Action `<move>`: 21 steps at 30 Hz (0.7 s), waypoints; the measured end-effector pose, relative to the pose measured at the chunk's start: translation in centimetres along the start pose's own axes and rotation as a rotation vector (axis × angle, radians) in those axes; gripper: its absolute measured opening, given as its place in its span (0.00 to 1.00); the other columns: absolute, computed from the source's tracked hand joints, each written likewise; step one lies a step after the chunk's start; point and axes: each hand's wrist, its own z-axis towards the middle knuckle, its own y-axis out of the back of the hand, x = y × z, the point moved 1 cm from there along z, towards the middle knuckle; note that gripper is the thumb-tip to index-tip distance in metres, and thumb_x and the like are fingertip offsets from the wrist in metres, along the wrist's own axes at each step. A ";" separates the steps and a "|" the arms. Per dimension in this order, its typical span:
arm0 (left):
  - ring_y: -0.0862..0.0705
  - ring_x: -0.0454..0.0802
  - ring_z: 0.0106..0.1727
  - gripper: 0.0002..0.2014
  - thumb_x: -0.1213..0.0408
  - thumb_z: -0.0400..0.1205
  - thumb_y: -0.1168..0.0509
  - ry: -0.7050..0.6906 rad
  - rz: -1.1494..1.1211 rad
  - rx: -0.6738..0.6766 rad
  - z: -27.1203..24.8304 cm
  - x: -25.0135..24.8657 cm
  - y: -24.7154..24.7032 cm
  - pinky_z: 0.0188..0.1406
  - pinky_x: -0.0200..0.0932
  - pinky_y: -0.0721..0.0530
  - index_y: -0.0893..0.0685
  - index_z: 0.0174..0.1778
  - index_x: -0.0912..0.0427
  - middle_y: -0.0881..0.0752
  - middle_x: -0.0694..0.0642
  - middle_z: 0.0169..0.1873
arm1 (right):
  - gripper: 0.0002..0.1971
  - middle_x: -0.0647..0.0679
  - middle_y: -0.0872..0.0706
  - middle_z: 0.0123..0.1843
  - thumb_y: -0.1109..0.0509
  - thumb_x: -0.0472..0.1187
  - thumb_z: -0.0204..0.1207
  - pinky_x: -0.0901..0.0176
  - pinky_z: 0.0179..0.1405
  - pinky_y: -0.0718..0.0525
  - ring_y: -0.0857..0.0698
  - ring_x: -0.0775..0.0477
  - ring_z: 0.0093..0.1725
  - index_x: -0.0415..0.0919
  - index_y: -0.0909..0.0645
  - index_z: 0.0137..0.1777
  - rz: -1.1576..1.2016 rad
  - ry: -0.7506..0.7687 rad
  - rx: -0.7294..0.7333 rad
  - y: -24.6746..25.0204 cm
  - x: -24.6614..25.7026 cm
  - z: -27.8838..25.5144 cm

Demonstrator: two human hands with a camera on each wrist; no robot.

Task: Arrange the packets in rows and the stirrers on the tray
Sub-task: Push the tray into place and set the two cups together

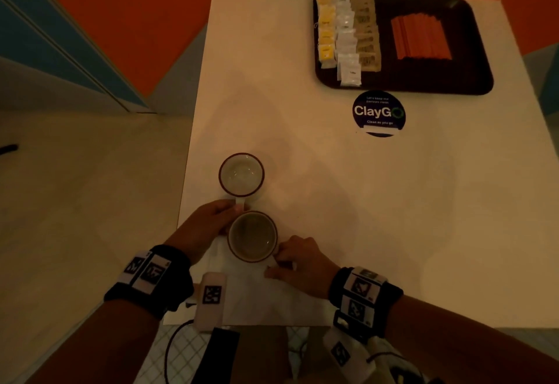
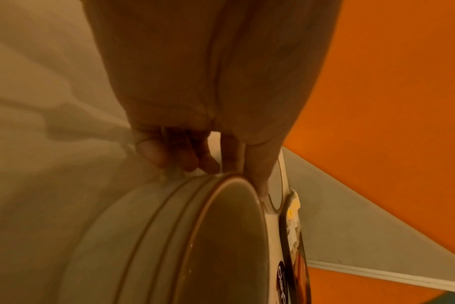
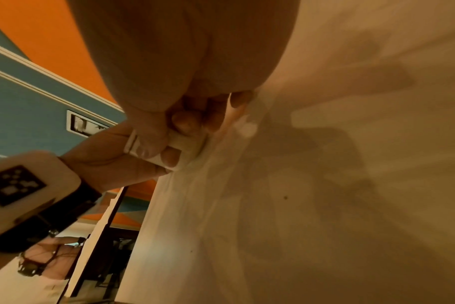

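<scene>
The dark tray (image 1: 481, 51) stands at the table's far right. On its left side lie rows of yellow packets (image 1: 326, 26), white packets (image 1: 348, 48) and tan packets (image 1: 367, 32). A bundle of orange stirrers (image 1: 420, 38) lies in its middle. Both hands are far from it, at the near left. My left hand (image 1: 208, 223) curls against the side of the near mug (image 1: 252, 237); its fingertips (image 2: 185, 160) touch the mug wall (image 2: 169, 236). My right hand (image 1: 298, 262) grips that mug's white handle (image 3: 187, 148).
A second, empty mug (image 1: 241, 175) stands just beyond the near one, its handle toward me. A white napkin (image 1: 251, 290) lies under the near mug. A round ClayGo sticker (image 1: 378, 113) sits in front of the tray. The table's left edge runs close to my left hand.
</scene>
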 end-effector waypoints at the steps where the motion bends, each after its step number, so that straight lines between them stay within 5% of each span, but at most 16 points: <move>1: 0.15 0.56 0.56 0.12 0.57 0.83 0.38 0.003 0.004 0.003 0.1 0.0 0.3 0.61 0.53 0.18 0.13 0.54 0.59 0.11 0.59 0.51 | 0.25 0.45 0.21 0.31 0.37 0.61 0.74 0.48 0.45 0.27 0.22 0.45 0.38 0.40 0.26 0.26 -0.013 0.008 -0.035 0.1 -0.1 -0.1; 3: 0.16 0.57 0.52 0.13 0.58 0.83 0.39 -0.016 0.042 -0.017 0.4 0.1 0.8 0.57 0.54 0.19 0.14 0.53 0.61 0.13 0.64 0.51 | 0.25 0.46 0.21 0.29 0.40 0.60 0.74 0.45 0.41 0.24 0.21 0.43 0.36 0.40 0.24 0.27 -0.032 0.023 -0.127 0.5 -0.5 -0.5; 5: 0.18 0.53 0.48 0.12 0.60 0.83 0.39 -0.055 0.037 -0.068 0.6 0.2 1.0 0.49 0.43 0.18 0.14 0.52 0.62 0.13 0.63 0.49 | 0.22 0.48 0.22 0.28 0.38 0.58 0.75 0.45 0.36 0.24 0.22 0.44 0.34 0.42 0.24 0.28 -0.041 0.023 -0.215 1.2 -1.2 -0.8; 10: 0.16 0.49 0.48 0.08 0.61 0.83 0.38 -0.104 -0.043 -0.158 1.4 -0.6 0.8 0.47 0.34 0.18 0.13 0.45 0.55 0.13 0.57 0.46 | 0.18 0.48 0.23 0.34 0.35 0.49 0.78 0.56 0.42 0.31 0.27 0.49 0.40 0.33 0.19 0.37 0.036 -0.146 -0.297 4.6 -2.2 0.4; 15: 0.17 0.50 0.48 0.11 0.61 0.83 0.38 -0.180 -0.002 -0.194 5.5 -4.2 1.4 0.42 0.29 0.17 0.14 0.51 0.63 0.13 0.61 0.48 | 0.16 0.48 0.26 0.32 0.36 0.44 0.80 0.60 0.39 0.37 0.28 0.46 0.39 0.37 0.25 0.33 0.078 -0.214 -0.418 9.4 -2.4 5.5; 21: 0.19 0.46 0.39 0.10 0.64 0.84 0.39 -0.224 -0.074 -0.230 12.9 -10.5 2.1 0.39 0.28 0.17 0.16 0.53 0.66 0.16 0.57 0.41 | 0.12 0.42 0.22 0.39 0.37 0.44 0.81 0.64 0.36 0.39 0.27 0.48 0.42 0.37 0.19 0.41 0.126 -0.233 -0.488 15.5 -2.4 13.2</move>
